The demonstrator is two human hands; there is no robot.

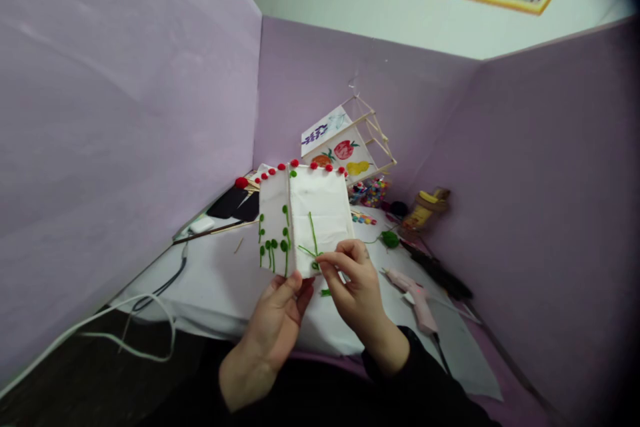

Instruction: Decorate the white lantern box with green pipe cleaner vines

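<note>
In the head view, a white box-shaped lantern [320, 193] stands tilted over the table, two of its sides facing me. Red pom-poms [294, 163] line its top edge, and green yarn stems with round coils [285, 245] decorate the left side. My left hand [280, 317] is closed on the lantern's lower corner, thumb in front. Against the lower right panel, my right hand [353, 280] pinches a piece of green yarn [313, 233] between thumb and forefinger. Strands of it fan out over the white surface; the fingers partly hide its lower end.
Behind stands a stick-framed lantern [345, 150] with painted fruit. To the right lie a pink glue gun [417, 300], a green yarn ball [389, 239] and a yellow-lidded jar [425, 207]. A black item [233, 203] and white cable [165, 340] are at left. Purple partitions [370, 80] enclose the table.
</note>
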